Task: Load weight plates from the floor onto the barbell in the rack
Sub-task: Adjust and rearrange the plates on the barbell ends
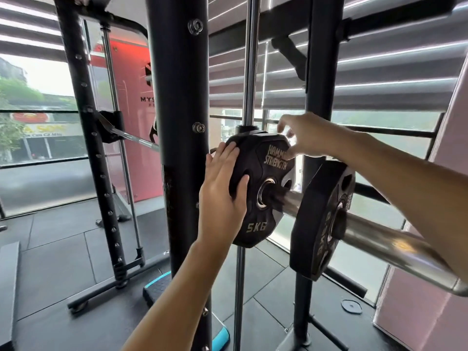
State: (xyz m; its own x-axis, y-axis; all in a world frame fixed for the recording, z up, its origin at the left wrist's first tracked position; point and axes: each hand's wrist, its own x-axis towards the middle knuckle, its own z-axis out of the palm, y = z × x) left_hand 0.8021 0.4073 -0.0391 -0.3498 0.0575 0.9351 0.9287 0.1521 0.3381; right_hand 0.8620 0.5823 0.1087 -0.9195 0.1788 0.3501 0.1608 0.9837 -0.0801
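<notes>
Black rubber 5KG weight plate [260, 188] sits far in on the chrome barbell sleeve [374, 234], close against the black steel rack upright [177, 122]. Left hand [225, 191] presses flat on the plate's left face, fingers straight. Right hand [301, 138] reaches over the plate's top right edge, fingers loosely spread, touching near the lettering; any grip cannot be told. Second black plate [319, 224] rides further out on the same sleeve, apart from the first. Small grey disc [351, 306] lies on the floor.

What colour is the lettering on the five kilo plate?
Gold lettering on the black 5 kg plate, clearest in the head view.
</notes>
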